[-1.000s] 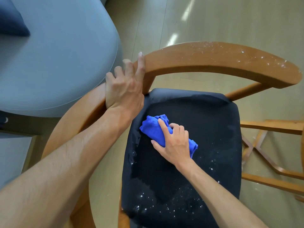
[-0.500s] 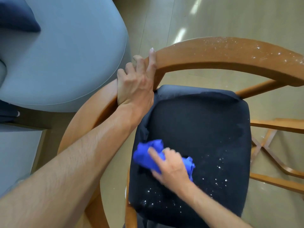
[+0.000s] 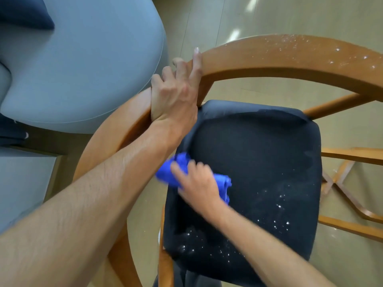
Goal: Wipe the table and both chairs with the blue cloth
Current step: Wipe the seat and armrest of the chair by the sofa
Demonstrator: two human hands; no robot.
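Note:
A wooden chair with a curved backrest rail (image 3: 279, 59) and a black seat cushion (image 3: 259, 162) fills the view from above. My right hand (image 3: 196, 185) presses the bunched blue cloth (image 3: 172, 172) onto the cushion's left side; hand and cloth are motion-blurred. My left hand (image 3: 176, 90) grips the backrest rail at its left bend. White specks lie on the cushion's near part (image 3: 275, 222) and on the rail's right stretch (image 3: 342, 52).
A grey-blue upholstered seat (image 3: 83, 69) stands close to the chair's left, with a dark blue cushion (image 3: 24, 13) at the top left corner. Wooden legs of a second piece of furniture (image 3: 352, 158) show at the right. The floor is light beige.
My right hand with the cloth swept down the cushion toward me, then slightly back up along its left side. The view shifted a little; my left hand kept its hold on the rail.

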